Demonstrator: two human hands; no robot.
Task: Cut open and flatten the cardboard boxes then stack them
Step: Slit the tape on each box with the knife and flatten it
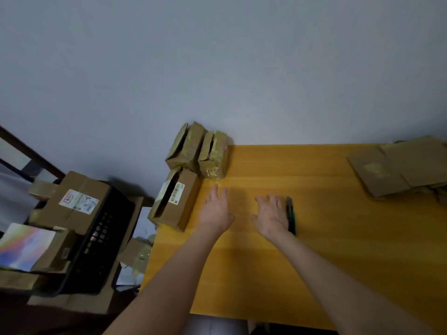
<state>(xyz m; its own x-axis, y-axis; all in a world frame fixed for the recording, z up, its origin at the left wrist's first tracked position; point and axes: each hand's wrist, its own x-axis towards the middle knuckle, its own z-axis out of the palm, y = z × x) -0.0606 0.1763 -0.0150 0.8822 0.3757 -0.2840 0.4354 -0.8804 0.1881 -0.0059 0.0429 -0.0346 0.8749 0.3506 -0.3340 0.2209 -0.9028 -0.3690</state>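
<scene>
At the far left a black plastic crate (96, 238) stands beside the table, with a sealed cardboard box bearing a white label (75, 201) resting across its top and a box with a rainbow-coloured print (26, 247) in front of it. More cardboard lies on the floor (135, 255) between the crate and the table. On the left edge of the yellow wooden table (338, 250) three small boxes sit close together. The nearest is the barcode-labelled box (174, 201), lying on its side with its slit top facing left. Behind it, against the grey wall (217, 68), are two boxes wrapped in yellowish tape, the left taped box (185, 147) and the right taped box (214, 155), which touch each other, and each has a cut open along its top. Just right of the labelled box the left hand (216, 210) hovers low over the bare tabletop with fingers straight and slightly spread, holding nothing. The right hand (273, 217) is near it, also splayed and empty; whether either palm touches the wood cannot be told. A green-and-black utility knife (291, 216) lies on the table just beside the right hand's outer edge. Well apart, at the table's far right, a stack of flattened cardboard (399, 165) lies flat, partly cut off by the frame.
</scene>
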